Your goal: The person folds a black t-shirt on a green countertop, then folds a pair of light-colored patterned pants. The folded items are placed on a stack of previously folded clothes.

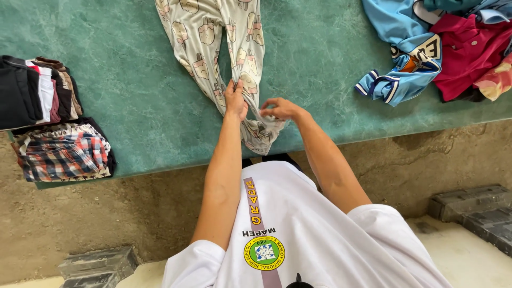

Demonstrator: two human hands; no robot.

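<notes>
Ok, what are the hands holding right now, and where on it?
Both hands grip the printed pyjama pants at the lower leg ends near the table edge: left hand pinches one leg, right hand the bunched fabric beside it.

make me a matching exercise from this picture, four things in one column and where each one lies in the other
1. pale popsicle-print pyjama trousers
2. plaid folded cloth
3. light blue sports jersey
4. dark grey paving blocks

a. table's left end, near edge
b. on the ground, lower right
c. under both hands, left hand and right hand, mid-table
d. table's right end, beside a red shirt

Pairs: 1-c, 2-a, 3-d, 4-b
</notes>
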